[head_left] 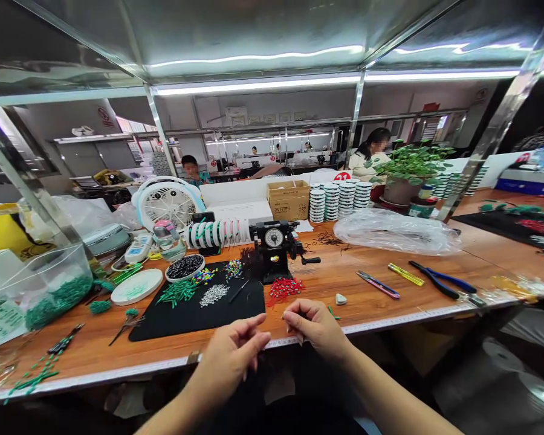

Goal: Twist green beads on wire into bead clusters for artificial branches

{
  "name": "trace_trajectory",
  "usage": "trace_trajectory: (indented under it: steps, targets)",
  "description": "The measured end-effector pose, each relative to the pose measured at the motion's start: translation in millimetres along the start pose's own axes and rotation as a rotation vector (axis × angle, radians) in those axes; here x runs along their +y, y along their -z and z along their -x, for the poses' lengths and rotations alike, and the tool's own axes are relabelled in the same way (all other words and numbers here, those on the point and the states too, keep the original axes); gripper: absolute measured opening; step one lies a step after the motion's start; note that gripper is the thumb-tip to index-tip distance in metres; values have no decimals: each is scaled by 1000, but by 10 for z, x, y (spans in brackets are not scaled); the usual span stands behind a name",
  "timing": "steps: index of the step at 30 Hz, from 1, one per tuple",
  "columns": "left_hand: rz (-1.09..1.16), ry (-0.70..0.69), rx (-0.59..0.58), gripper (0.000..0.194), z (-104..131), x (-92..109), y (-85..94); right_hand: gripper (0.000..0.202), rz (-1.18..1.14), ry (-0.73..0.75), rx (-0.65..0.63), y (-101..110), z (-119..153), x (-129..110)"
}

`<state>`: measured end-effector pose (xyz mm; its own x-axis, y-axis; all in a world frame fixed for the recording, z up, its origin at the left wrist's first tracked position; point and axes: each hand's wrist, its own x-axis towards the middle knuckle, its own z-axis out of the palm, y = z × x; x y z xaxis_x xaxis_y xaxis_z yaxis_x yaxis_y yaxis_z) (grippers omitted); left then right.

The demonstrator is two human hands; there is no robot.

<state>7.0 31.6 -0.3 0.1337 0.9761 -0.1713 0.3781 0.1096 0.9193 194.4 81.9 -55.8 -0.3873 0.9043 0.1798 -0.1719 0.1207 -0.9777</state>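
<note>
Over the front edge of the bench, my left hand (pixel 236 351) has its thumb and fingers apart, and I see nothing between them. Beside it on the right, my right hand (pixel 315 329) is closed in a pinch; whatever is at its fingertips is too small to make out. Just beyond my hands lies a pile of red pieces with pale dots (pixel 284 290). Behind that stands a black hand-cranked machine with a round dial (pixel 274 241). To the left, a black mat (pixel 181 317) bears green strips (pixel 179 292), silvery small pieces (pixel 214 295) and coloured beads (pixel 233 269).
A bowl of black beads (pixel 185 267) and a white dish (pixel 136 286) sit left. On the right lie tweezers (pixel 377 284), a yellow cutter (pixel 405 274) and blue-handled pliers (pixel 444 279). Spools (pixel 340 199), a cardboard box (pixel 288 201) and a fan (pixel 168 202) stand behind. Other people sit farther off.
</note>
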Motion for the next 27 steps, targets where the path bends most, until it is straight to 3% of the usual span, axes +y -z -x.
trace_trajectory:
  steps: [2,5,8,14,19,23,27]
  targets:
    - [221,7,46,47,-55,-57,-241,25,81,37,-6,-14,39,-13]
    - [371,-47,137,35,-152,-131,-342,18,325,177,11,-79,127,-39]
    - [317,-48,127,34,-167,-187,-301,14,497,297,46,-154,206,-47]
    - [160,-53,95,35,-81,-224,-272,15,511,334,171,-199,226,7]
    - [111,-79,130,32,-42,-198,-302,17,572,343,122,-208,212,34]
    - [-163,-157,203,33,-190,-113,-129,16,632,300,79,-208,218,15]
    - [-520,-147,307,33,-645,30,264,15,649,309,34,-202,221,5]
